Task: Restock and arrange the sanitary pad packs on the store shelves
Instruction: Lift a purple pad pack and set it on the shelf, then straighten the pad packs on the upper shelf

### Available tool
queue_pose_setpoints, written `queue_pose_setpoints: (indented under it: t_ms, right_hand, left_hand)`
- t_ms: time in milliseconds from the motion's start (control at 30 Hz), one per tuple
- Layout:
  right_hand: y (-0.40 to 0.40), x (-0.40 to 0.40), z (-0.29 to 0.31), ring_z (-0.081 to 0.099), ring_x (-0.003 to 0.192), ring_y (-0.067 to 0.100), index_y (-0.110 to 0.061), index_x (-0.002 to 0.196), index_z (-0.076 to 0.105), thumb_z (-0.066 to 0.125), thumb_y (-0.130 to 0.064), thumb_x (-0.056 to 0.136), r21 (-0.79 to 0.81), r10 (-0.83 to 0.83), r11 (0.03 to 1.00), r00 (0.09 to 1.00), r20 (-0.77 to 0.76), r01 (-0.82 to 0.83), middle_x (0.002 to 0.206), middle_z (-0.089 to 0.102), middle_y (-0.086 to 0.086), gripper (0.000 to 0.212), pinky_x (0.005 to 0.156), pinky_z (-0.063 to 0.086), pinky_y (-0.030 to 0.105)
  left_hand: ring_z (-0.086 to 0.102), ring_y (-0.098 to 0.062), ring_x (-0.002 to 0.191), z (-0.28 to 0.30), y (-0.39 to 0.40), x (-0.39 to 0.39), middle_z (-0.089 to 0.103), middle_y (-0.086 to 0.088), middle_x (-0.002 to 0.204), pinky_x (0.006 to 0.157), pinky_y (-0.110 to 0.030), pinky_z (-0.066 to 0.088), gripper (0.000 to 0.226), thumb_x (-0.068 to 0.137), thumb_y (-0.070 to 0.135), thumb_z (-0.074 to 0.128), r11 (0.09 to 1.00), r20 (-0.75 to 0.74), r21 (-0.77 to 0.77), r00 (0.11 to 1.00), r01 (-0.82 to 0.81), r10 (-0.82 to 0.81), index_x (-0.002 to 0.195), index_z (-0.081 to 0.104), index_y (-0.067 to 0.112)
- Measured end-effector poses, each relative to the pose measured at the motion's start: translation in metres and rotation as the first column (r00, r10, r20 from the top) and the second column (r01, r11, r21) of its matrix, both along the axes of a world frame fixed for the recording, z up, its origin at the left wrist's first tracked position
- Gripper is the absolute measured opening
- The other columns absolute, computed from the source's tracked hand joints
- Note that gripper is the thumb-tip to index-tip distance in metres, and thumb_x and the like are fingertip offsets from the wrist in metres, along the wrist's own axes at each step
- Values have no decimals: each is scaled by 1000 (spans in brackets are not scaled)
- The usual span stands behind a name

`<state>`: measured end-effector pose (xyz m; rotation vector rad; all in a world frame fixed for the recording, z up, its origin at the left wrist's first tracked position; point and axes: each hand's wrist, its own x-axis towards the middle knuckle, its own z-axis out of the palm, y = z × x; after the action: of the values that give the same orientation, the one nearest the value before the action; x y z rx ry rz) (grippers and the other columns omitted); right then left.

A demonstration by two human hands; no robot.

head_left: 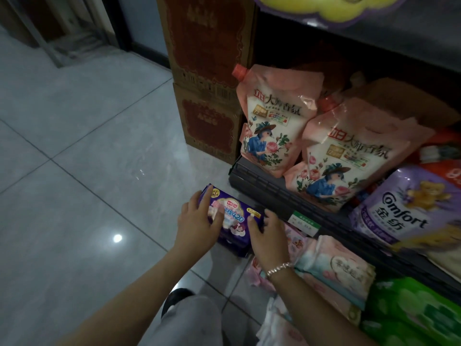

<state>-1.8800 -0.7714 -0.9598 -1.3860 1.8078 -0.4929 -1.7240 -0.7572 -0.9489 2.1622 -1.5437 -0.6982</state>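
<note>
- Your left hand (198,222) lies over the left end of the purple pad pack (230,219), low in the middle of the frame. Its fingers are spread across the top face and curl a little over the far edge, likely to steady the pack while you line it up.
- Your right hand (268,237), the one with the bead bracelet (279,268), takes the pack's right end. The thumb presses on the top face, the other fingers wrap the far side, so the pack sits clamped between both hands.
- The pack is beside the dark shelf edge (274,196), just left of it and above the floor tiles (87,171); whether it rests on anything, you cannot tell.
- Pink pad packs (334,268) already fill the lower shelf at lower right, so this one probably belongs next to them.
- The pink refill pouches (272,121) on the shelf above lean forward over the rim, so keep the pack low as you slide it in.
</note>
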Motion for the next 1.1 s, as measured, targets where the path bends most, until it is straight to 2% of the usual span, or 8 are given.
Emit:
queue_pose_setpoints:
  t_ms: [100, 233, 433, 600, 700, 900, 1000, 1100]
  right_hand:
    - [11, -12, 50, 40, 132, 21, -18, 145, 37, 50, -42, 94, -210, 140, 963, 980, -141, -168, 145, 42, 4, 57, 107, 36, 35]
    - [23, -40, 116, 42, 130, 22, -17, 142, 43, 32, -54, 88, -436, 201, 844, 938, -283, -312, 140, 48, 3, 66, 108, 32, 38]
    - [34, -108, 218, 52, 119, 26, -12, 133, 53, 39, -43, 87, -668, 96, 663, 924, -370, -337, 131, 56, 7, 57, 101, 41, 43]
    - [52, -172, 293, 57, 115, 28, -10, 128, 58, 40, -41, 84, -765, -53, 561, 909, -414, -315, 126, 60, 7, 56, 98, 44, 43]
    - [62, -213, 324, 56, 117, 26, -12, 130, 56, 41, -43, 86, -778, -132, 555, 892, -432, -295, 128, 59, 6, 56, 99, 42, 42]
    - [74, -295, 355, 55, 119, 26, -14, 131, 56, 47, -43, 87, -798, -295, 576, 866, -404, -177, 130, 59, 5, 54, 100, 41, 41]
    - [73, -331, 355, 39, 136, 20, -21, 143, 42, 18, -61, 84, -756, -267, 637, 875, -403, -154, 146, 42, -3, 75, 110, 27, 36]
    - [64, -363, 343, 12, 145, 10, -32, 150, 20, -8, -81, 69, -707, -211, 696, 906, -366, -123, 155, 14, -16, 99, 111, 4, 23]
  left_hand:
    - [23, -22, 142, 37, 3, -13, 21, -1, 158, 113, -38, 25, 59, 100, 40, 42, 996, 3, -56, 998, 69, -69, 152, 17, 31]
    - [25, -22, 141, 113, -1, -30, 27, -4, 156, 113, -34, 25, 55, 101, 36, 40, 966, 38, -193, 985, 172, -168, 152, 21, 25]
    - [35, -28, 136, 237, -2, -68, 34, -8, 151, 108, -41, 34, 53, 100, 33, 42, 873, 101, -383, 953, 301, -285, 150, 29, 20]
    - [32, -19, 138, 318, 16, -132, 31, 0, 152, 105, -31, 32, 53, 101, 37, 39, 770, 133, -509, 919, 385, -371, 151, 25, 25]
    - [25, -20, 142, 350, 22, -180, 28, -1, 154, 109, -35, 31, 53, 101, 39, 38, 725, 155, -538, 896, 429, -415, 151, 25, 24]
    - [24, -19, 141, 372, 15, -272, 28, 0, 153, 110, -32, 28, 54, 102, 41, 36, 654, 209, -554, 846, 515, -490, 151, 24, 23]
    - [22, -24, 142, 372, 1, -308, 22, -7, 154, 113, -34, 26, 58, 101, 39, 39, 679, 165, -551, 860, 486, -482, 152, 20, 18]
    - [20, -32, 141, 376, -21, -334, 17, -19, 152, 114, -36, 22, 69, 98, 33, 49, 748, 22, -584, 927, 316, -374, 151, 15, 5]
